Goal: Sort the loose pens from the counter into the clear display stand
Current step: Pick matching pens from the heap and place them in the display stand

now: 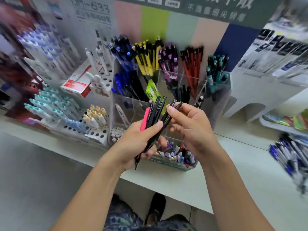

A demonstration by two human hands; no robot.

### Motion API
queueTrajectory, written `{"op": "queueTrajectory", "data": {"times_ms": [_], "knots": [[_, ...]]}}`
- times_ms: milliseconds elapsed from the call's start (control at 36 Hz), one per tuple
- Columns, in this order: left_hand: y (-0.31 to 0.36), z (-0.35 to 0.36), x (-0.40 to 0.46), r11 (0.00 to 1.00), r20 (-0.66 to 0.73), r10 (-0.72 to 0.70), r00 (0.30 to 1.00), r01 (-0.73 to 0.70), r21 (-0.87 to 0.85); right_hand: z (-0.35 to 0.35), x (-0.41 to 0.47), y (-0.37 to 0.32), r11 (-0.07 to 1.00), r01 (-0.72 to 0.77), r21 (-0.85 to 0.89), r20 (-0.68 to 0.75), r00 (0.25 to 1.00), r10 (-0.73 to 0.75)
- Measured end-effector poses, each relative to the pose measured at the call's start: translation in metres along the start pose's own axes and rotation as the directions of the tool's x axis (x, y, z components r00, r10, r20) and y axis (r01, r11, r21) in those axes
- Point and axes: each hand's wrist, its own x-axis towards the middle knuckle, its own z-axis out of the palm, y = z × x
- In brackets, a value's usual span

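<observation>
Left hand [143,139]: grip curled round pen bundle [152,117] | right hand [191,127]: grip pinching black pen [173,110]

A white sign [92,12] behind the pen racks is showing "DM-633"; the smaller lettering elsewhere is blurring beyond reading.

Bundle of pens [154,114], several black and one pink, fanned upward and tilted right, tips pointing down, gripped in the left hand [141,140]. Two more black pens [173,110] pinched in the right hand [191,125], crossing the bundle. Just behind, clear display stand [216,90] on the tabletop [233,172], compartments packed with upright pens grouped by colour: blue, yellow, purple, red, teal.
</observation>
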Motion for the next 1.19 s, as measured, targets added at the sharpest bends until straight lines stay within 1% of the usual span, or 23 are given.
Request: {"op": "queueTrajectory", "data": {"times_ms": [111,167,278,333,389,444,500,556,583,611,667,694,750,778,806,861,889,917,972,1083,1139,1194], "knots": [[0.006,-0.018,0.01,0.999,-0.012,-0.002,1.0,0.002,0.034,0.012,0.002,0.004,0.997,0.078,-0.017,-0.209,0.975,-0.08],[0.013,-0.032,0.012,0.998,-0.003,-0.012,1.0,0.012,0.066,0.019,0.001,0.001,0.997,0.071,-0.008,-0.282,0.957,-0.07],[0.024,-0.058,0.012,0.988,0.061,-0.013,0.998,0.004,0.154,0.038,-0.001,-0.004,0.996,0.094,0.002,-0.312,0.946,-0.088],[0.023,-0.069,0.01,0.992,0.067,-0.018,0.998,0.01,0.122,0.053,-0.001,-0.002,0.993,0.121,-0.015,-0.313,0.942,-0.119],[0.022,-0.077,0.012,0.996,0.04,0.001,0.999,-0.004,0.092,0.066,0.001,-0.001,0.984,0.168,-0.055,-0.36,0.916,-0.177],[0.022,-0.088,0.015,0.998,-0.045,0.033,0.998,-0.03,0.059,0.077,0.003,-0.008,0.963,0.235,-0.135,-0.464,0.844,-0.271],[0.025,-0.101,0.017,0.998,-0.087,0.056,0.995,-0.052,0.047,0.081,0.006,-0.02,0.907,0.339,-0.25,-0.55,0.721,-0.421],[0.028,-0.113,0.017,0.999,-0.06,0.046,0.997,-0.045,0.02,0.084,0.011,-0.033,0.809,0.397,-0.434,-0.551,0.593,-0.587],[0.029,-0.119,0.017,0.999,-0.03,0.032,0.999,-0.033,-0.006,0.087,0.015,-0.037,0.759,0.4,-0.514,-0.524,0.554,-0.647],[0.031,-0.123,0.016,0.999,0.003,0.014,1.0,-0.014,-0.04,0.091,0.02,-0.039,0.72,0.404,-0.564,-0.486,0.542,-0.685],[0.034,-0.129,0.016,0.992,0.068,-0.018,0.998,0.026,-0.122,0.102,0.033,-0.037,0.65,0.407,-0.642,-0.385,0.563,-0.732],[0.035,-0.131,0.016,0.987,0.099,-0.026,0.995,0.041,-0.153,0.109,0.04,-0.034,0.595,0.4,-0.698,-0.319,0.569,-0.758],[0.037,-0.134,0.015,0.98,0.145,-0.027,0.989,0.055,-0.192,0.119,0.052,-0.026,0.442,0.376,-0.814,-0.173,0.569,-0.804],[0.038,-0.136,0.014,0.977,0.161,-0.023,0.987,0.056,-0.204,0.122,0.057,-0.021,0.374,0.362,-0.854,-0.107,0.582,-0.806],[0.038,-0.137,0.013,0.976,0.173,-0.019,0.985,0.056,-0.212,0.123,0.062,-0.016,0.331,0.336,-0.882,-0.058,0.62,-0.782],[0.039,-0.138,0.011,0.971,0.177,-0.019,0.984,0.06,-0.232,0.122,0.071,-0.005,0.285,0.248,-0.926,-0.017,0.727,-0.687],[0.04,-0.138,0.011,0.969,0.176,-0.02,0.984,0.062,-0.24,0.12,0.074,0.0,0.252,0.199,-0.947,-0.013,0.76,-0.65],[0.04,-0.138,0.01,0.968,0.178,-0.02,0.984,0.063,-0.244,0.119,0.076,0.004,0.207,0.164,-0.965,-0.004,0.776,-0.631],[0.041,-0.137,0.009,0.971,0.179,-0.013,0.984,0.054,-0.231,0.12,0.079,0.01,0.125,0.129,-0.984,0.024,0.783,-0.622],[0.038,-0.135,0.008,0.983,0.157,0.008,0.988,0.021,-0.182,0.123,0.078,0.011,0.032,0.12,-0.992,0.074,0.781,-0.62],[0.039,-0.134,0.009,0.988,0.146,0.025,0.989,-0.002,-0.156,0.122,0.072,0.008,0.047,0.126,-0.991,0.067,0.764,-0.642],[0.039,-0.132,0.01,0.991,0.136,0.035,0.99,-0.017,-0.134,0.122,0.06,0.001,0.112,0.146,-0.983,0.027,0.718,-0.696]]}}
